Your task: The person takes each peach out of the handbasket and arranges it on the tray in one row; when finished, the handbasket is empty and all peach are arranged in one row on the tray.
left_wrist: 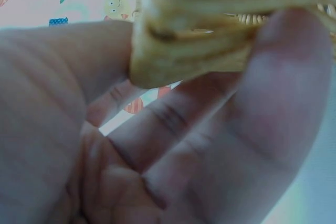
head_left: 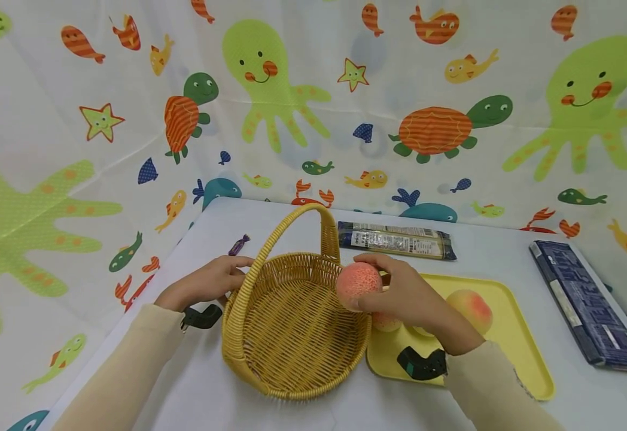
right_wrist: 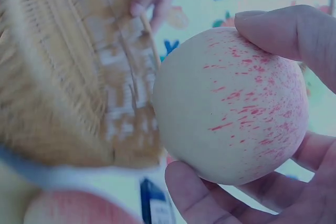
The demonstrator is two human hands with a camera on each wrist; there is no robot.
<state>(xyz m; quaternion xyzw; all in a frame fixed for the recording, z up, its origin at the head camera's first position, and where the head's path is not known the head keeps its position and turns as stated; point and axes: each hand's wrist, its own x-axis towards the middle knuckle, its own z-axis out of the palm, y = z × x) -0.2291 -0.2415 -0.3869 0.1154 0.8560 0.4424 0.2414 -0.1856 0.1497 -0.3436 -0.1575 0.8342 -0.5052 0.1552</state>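
Observation:
A yellow wicker basket with a tall arched handle stands in the middle of the table, its woven bottom in sight. My left hand grips its left rim; in the left wrist view, thumb and fingers close around the basket edge. Above the right rim, my right hand holds a pink speckled peach between thumb and fingers. Up close in the right wrist view, this peach is pale on one side and red-flecked on the other. The basket's wall is beside it.
A yellow tray right of the basket bears more peaches, one partly behind my right forearm. Behind lies a long dark packet. A blue box is at the far right, a purple-wrapped candy at the back left.

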